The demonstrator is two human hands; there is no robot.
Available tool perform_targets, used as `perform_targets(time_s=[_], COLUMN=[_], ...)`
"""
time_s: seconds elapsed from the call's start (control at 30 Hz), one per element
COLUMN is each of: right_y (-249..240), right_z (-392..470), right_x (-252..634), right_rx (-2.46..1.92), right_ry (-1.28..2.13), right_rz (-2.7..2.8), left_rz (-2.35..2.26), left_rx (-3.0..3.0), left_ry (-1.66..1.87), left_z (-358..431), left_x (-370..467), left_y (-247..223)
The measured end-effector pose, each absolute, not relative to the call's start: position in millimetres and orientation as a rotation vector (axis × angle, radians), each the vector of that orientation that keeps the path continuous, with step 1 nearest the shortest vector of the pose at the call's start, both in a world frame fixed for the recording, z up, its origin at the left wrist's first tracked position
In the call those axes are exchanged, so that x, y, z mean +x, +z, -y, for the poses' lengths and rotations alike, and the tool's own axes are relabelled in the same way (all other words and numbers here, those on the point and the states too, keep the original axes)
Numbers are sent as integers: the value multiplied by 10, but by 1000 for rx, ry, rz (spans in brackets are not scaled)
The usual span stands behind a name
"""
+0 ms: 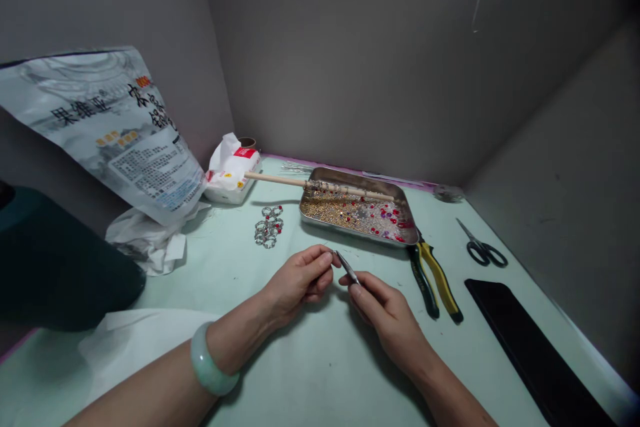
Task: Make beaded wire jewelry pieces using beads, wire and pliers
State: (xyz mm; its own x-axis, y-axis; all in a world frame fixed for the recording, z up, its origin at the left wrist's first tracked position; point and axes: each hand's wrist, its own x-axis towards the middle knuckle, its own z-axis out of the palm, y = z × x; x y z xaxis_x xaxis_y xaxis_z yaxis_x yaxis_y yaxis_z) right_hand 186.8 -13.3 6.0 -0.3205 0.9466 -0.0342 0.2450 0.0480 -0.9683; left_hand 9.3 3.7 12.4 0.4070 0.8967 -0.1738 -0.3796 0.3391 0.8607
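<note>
My left hand (307,273), a pale green bangle (213,361) on its wrist, is closed in a pinch. Something tiny sits at its fingertips, too small to make out. In my right hand (383,307) is a slim, tapered metal tool (347,268) with a pointed tip; its handle is hidden in the palm. The tool's tip meets the left fingertips. Beyond my left hand lies a group of silvery rings (269,230) with red beads. A metal tray (350,238) behind both hands holds gold, clear, red and purple beads.
A wooden stick (277,179) strung with small rings rests across the tray. Yellow-and-green pliers (437,280), scissors (483,250) and a long black object (530,347) lie right. Tissues (233,177), a printed pouch (125,140) and a dark green container (65,267) stand left.
</note>
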Motion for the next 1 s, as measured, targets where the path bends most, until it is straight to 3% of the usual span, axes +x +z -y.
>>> perform_targets(time_s=[0.63,1.0], right_y=[75,137], right_z=[137,128], right_x=[1866,1888], right_rx=[-1244,-1075], right_ry=[1377,1871], right_rz=[1623,1288], left_rz=[-781,-651], left_rx=[898,904], left_ry=[974,938], left_z=[-45,-70], left_x=[93,33], left_y=[117,87])
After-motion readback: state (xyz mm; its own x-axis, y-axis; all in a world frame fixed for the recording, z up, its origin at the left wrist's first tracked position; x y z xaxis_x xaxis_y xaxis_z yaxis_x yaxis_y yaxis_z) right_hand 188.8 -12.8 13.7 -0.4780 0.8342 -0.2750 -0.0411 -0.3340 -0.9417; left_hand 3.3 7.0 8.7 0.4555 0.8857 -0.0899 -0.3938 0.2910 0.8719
